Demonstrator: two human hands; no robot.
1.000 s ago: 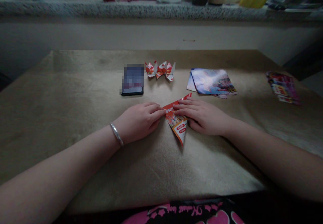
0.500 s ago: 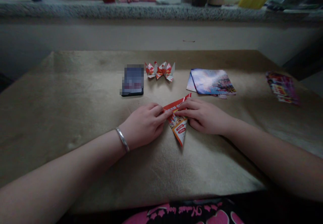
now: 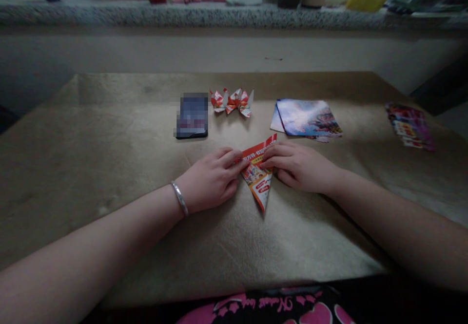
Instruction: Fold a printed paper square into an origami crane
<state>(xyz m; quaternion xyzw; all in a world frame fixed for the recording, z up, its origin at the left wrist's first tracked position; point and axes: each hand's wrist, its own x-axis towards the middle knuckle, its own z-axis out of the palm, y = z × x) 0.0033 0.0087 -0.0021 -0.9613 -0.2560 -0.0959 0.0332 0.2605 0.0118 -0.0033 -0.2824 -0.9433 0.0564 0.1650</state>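
Note:
A red, white and orange printed paper point(image 3: 259, 175), folded into a triangle with its tip toward me, lies on the tan table cover point(image 3: 109, 158). My left hand point(image 3: 212, 178), with a silver bangle at the wrist, has its fingers curled and pinches the paper's left upper edge. On the paper's right upper edge rests my right hand point(image 3: 302, 167), its fingers pressed together on the fold. Both hands touch the paper from either side.
A dark phone point(image 3: 192, 117) lies behind my left hand. Beside it sits a finished folded paper figure point(image 3: 232, 101). A stack of colourful sheets point(image 3: 309, 118) lies at the back right, more printed sheets point(image 3: 411, 126) at the far right. A stone sill point(image 3: 183, 14) holds clutter.
My left hand slid right along the paper's top edge. My right hand drew back to the right, uncovering more of the red upper fold.

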